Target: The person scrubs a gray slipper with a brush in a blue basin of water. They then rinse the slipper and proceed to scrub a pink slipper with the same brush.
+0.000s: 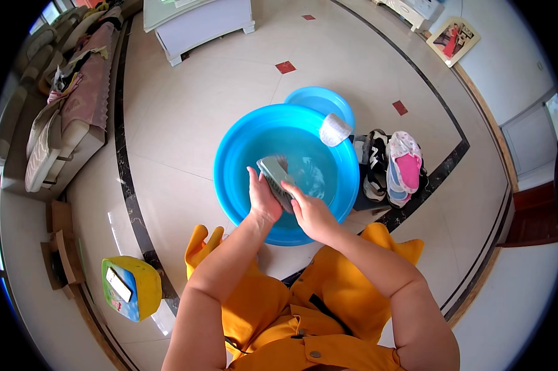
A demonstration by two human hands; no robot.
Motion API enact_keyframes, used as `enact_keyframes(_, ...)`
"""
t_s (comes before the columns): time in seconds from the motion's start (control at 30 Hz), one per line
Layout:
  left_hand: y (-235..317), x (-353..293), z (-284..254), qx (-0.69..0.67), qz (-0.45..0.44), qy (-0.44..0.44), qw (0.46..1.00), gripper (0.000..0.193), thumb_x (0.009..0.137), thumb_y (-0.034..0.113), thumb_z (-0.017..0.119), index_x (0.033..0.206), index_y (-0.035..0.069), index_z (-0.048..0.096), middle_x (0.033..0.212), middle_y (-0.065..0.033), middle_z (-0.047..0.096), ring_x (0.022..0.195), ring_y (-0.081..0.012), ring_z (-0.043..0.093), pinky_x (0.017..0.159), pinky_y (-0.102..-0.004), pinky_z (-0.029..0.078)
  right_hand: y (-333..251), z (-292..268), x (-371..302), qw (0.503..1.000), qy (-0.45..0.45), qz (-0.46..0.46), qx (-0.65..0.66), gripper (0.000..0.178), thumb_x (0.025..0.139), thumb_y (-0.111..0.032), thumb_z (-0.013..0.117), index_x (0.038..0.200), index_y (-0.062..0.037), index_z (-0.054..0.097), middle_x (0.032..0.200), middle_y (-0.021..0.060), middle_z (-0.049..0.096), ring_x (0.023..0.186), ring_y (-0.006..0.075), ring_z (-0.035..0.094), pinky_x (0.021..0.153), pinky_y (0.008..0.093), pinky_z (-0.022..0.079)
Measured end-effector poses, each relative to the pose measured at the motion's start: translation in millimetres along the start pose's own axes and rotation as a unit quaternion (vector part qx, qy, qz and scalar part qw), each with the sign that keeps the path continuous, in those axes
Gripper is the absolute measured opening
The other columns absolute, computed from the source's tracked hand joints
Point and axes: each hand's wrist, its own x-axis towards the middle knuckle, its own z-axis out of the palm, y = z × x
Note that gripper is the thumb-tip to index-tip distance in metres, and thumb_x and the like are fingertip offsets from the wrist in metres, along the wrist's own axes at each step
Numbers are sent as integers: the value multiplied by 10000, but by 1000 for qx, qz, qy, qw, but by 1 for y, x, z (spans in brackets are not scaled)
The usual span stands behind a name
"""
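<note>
Fingers (293, 190) of the right hand (316, 217) are gripping a grey-green brush (271, 170) between the blue basin's middle and near rim (291, 237), while the left hand's (263, 201), loosely extended, are bracing its side, working low probably limiting splashes.

Bright blue basin (224, 185), light blue second basin (322, 98), grey-green brush (272, 170), plain orange trousers (254, 297), black-and-white shoe (378, 154), yellow stool (150, 290) with blue top, white phone (119, 284), pink sofa cover (95, 93), cream floor (180, 123) with red diamonds (285, 67), white-veined black border (130, 207), pale wall (507, 74), tan skirting (489, 122)
</note>
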Motion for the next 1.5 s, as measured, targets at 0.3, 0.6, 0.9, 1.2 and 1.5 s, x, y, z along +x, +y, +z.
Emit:
enact_keyframes(0.3, -10, 3, 7, -7, -33, -52, 998, 748, 925, 690, 187, 1425, 156, 341, 1361, -88, 465, 1231, -305, 446, 1065, -455, 340, 17, -5, 20, 998, 39, 18, -49, 495, 943, -108, 472, 1420, -170, 354, 829, 216, 629, 713, 390, 619, 626, 466, 497)
enact_keyframes(0.6, 6, -9, 19, -14, -25, -88, 996, 754, 931, 683, 177, 1395, 125, 379, 1352, -89, 487, 1221, -297, 459, 1058, -447, 337, 13, -5, 31, 979, 153, 24, 136, 598, 916, -43, 556, 1449, -173, 316, 1271, 211, 549, 961, 365, 635, 775, 407, 518)
enact_keyframes(0.9, 13, -5, 16, 0, -5, -61, 998, 739, 929, 684, 189, 1353, 122, 413, 1267, -99, 536, 1066, -295, 526, 936, -480, 424, 17, -2, 29, 965, 103, 119, 212, 836, 815, -17, 674, 1493, -197, 220, 1290, 137, 551, 917, 217, 613, 799, 339, 519)
enact_keyframes(1.2, 9, -1, 9, -14, -13, -50, 999, 666, 928, 677, 243, 1363, 196, 399, 1251, -81, 531, 1068, -300, 532, 909, -500, 445, 3, -11, 24, 927, 48, 162, 334, 866, 757, 94, 591, 1495, -204, 248, 1097, 58, 527, 823, 126, 503, 739, 261, 477)
enact_keyframes(1.5, 12, 12, 1, -58, -16, -37, 998, 678, 919, 662, 297, 1427, 217, 349, 1330, -89, 510, 1167, -326, 510, 977, -518, 414, -3, -5, 18, 912, 28, 138, 385, 893, 753, 143, 582, 1501, -199, 236, 828, -14, 386, 722, 70, 418, 673, 234, 421)
